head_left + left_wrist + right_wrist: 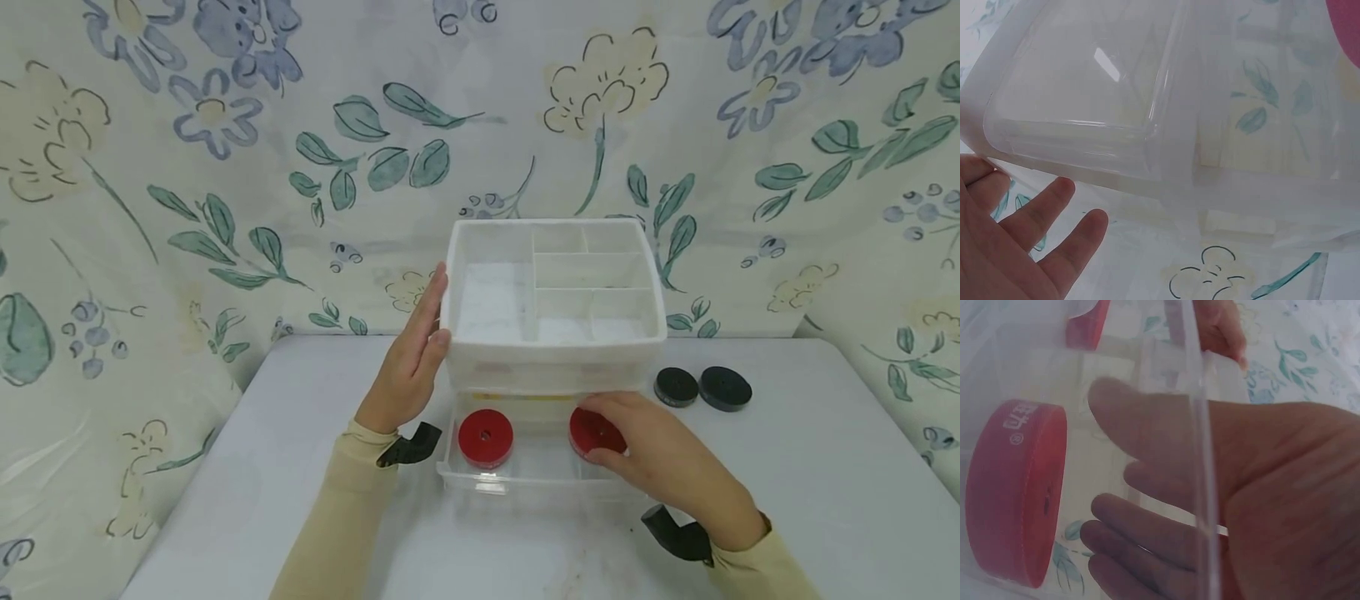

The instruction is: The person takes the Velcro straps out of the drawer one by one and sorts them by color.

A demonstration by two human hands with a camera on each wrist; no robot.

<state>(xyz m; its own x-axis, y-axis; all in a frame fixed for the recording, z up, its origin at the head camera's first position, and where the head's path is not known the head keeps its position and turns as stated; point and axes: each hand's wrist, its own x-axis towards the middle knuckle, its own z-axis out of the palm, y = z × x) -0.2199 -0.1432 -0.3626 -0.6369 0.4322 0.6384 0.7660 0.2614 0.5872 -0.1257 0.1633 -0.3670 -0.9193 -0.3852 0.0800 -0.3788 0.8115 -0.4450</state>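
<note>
The left hand (pixel 408 358) has its fingers straight and spread, resting along the left side of the white box (pixel 551 354); below the box's front a clear drawer (pixel 517 481) juts out, the left red roll (pixel 486 439) lying flat in its left part; the right red roll (pixel 595 431) lies in the drawer's right part; over its right side is the right hand (pixel 667 442), fingers and thumb spread and slightly bent, a gap to the roll showing in the right wrist view; farther right, two black discs (pixel 677 387) lie side by side on the table (pixel 825 450).
</note>
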